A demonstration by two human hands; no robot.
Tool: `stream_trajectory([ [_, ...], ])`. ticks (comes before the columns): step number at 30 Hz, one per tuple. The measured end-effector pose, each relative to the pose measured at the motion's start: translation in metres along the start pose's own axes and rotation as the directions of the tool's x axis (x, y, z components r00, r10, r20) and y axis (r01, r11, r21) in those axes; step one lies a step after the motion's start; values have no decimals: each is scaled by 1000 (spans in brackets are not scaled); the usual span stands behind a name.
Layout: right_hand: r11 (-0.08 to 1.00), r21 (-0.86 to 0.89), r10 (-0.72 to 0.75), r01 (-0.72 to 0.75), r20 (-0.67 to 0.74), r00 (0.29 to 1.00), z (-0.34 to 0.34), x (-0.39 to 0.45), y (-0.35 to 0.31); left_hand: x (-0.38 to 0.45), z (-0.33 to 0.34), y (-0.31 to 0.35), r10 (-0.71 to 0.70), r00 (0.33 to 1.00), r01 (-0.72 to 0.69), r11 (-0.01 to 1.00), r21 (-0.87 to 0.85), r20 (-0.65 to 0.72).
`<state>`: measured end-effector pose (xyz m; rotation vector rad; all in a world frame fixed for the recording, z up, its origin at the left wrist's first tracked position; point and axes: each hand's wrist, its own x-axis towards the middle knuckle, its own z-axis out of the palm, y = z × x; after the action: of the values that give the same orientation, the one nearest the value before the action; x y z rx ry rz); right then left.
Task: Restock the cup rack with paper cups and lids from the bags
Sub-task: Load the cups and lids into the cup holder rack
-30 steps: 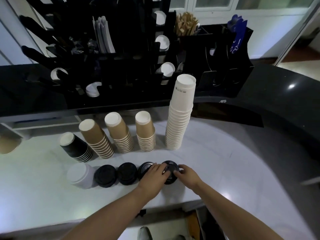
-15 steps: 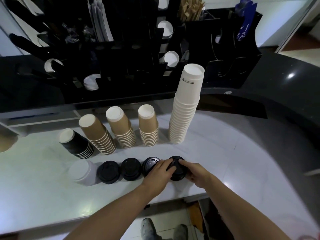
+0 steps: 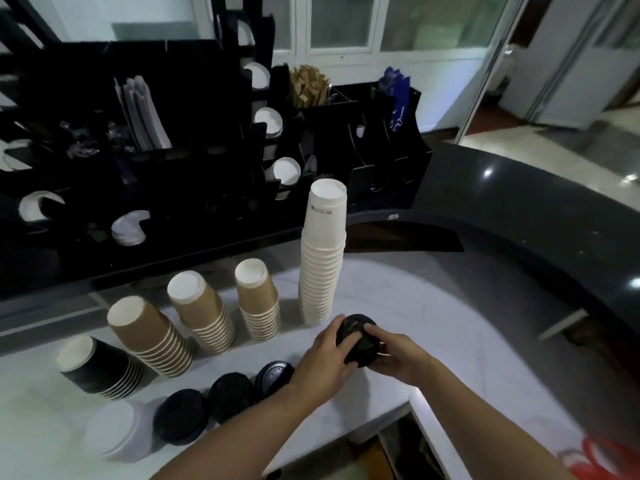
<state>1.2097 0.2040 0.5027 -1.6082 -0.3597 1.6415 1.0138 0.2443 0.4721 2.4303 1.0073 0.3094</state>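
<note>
Item: short stack of round black plastic lids [image 3: 358, 341], clasped between left hand [image 3: 327, 355] and right hand [image 3: 398, 358]; risk: uneven squeeze fans lids across white surface [image 3: 433, 323].

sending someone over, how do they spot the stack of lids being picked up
On the white counter, find the tall white cup stack. Just in front of it, the black lid stack is gripped by the left hand and right hand; the other lid stacks stand untouched further left.

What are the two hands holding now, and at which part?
Both hands hold a stack of black lids: the left hand at its left side, the right hand at its right side and top edge.
</note>
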Motion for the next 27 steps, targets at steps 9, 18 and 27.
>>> stream_trajectory([
  [9,974,-15,-227,226,-39,973,-35,-50,-97,90,-50,62,56,996,-68,980,-189,-66],
  [18,906,-66,-424,419,-144,894,-78,-46,-224,216,-105,112,109,983,-127,985,-121,-148],
  [27,844,-187,-521,503,-63,851,-100,-5,-353,326,-168,134,23,963,-33,999,-31,-269],
])
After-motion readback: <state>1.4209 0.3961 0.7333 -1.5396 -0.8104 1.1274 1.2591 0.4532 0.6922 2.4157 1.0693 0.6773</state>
